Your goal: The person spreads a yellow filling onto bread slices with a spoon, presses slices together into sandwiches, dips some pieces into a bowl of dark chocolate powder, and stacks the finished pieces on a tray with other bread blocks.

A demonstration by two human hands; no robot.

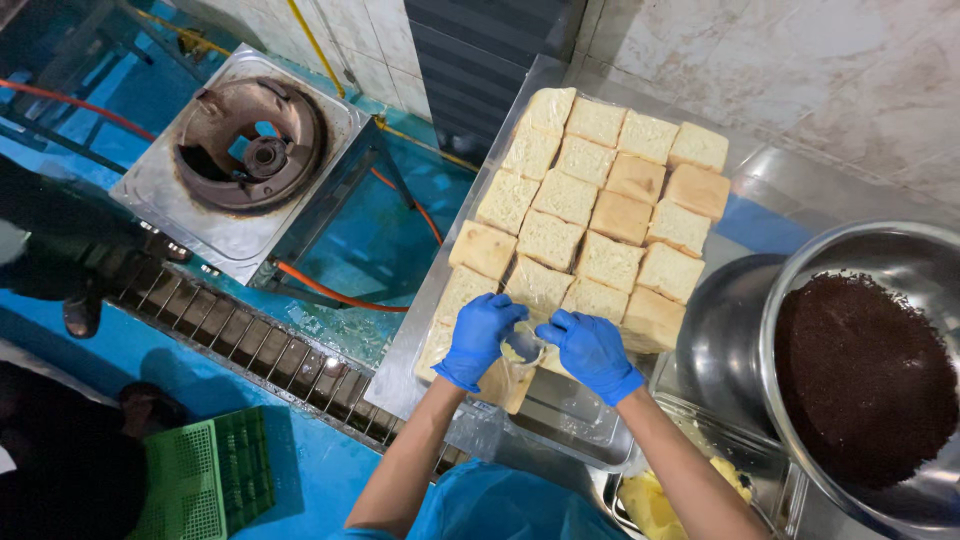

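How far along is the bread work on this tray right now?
Done: squares of bread already cover most of the metal tray. In hand: the left hand and right hand, both in blue gloves, hold one piece in clear wrap together. Left: the bowl of dark crumbs is full.

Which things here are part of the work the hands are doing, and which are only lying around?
In use:
left hand
right hand
bread piece in clear wrap, held by both
tray of bread pieces

Lying about:
bowl of dark crumbs
burner stand
green crate
container of yellow filling
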